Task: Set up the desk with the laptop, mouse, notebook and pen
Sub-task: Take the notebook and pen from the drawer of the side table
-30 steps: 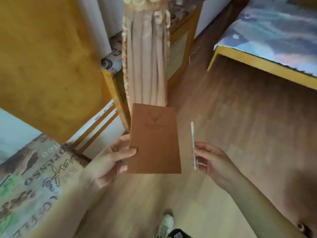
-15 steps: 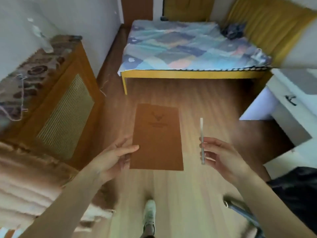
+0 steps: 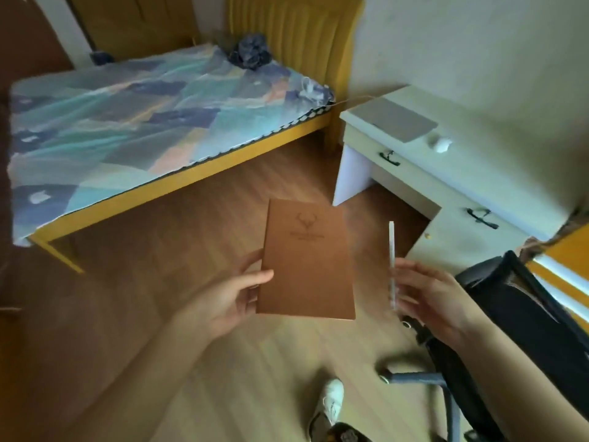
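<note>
My left hand [image 3: 228, 299] grips the lower left edge of a brown notebook [image 3: 307, 260] with a deer emblem, held flat above the wooden floor. A thin white pen [image 3: 391, 260] stands upright in my right hand [image 3: 427, 298], pinched near its lower end. At the upper right stands the white desk [image 3: 478, 161]. On it a closed grey laptop [image 3: 398, 119] lies near the left end, with a white mouse [image 3: 442, 144] just to its right.
A black office chair [image 3: 522, 317] stands at the right, between me and the desk. A yellow-framed bed [image 3: 153, 122] with a patterned cover fills the upper left. My white shoe [image 3: 331, 400] shows at the bottom on the wooden floor.
The view has swung to the right: the cabinet at the left is gone from sight, and the desk, laptop, mouse and chair have come into view. Both hands still hold the notebook and pen.
</note>
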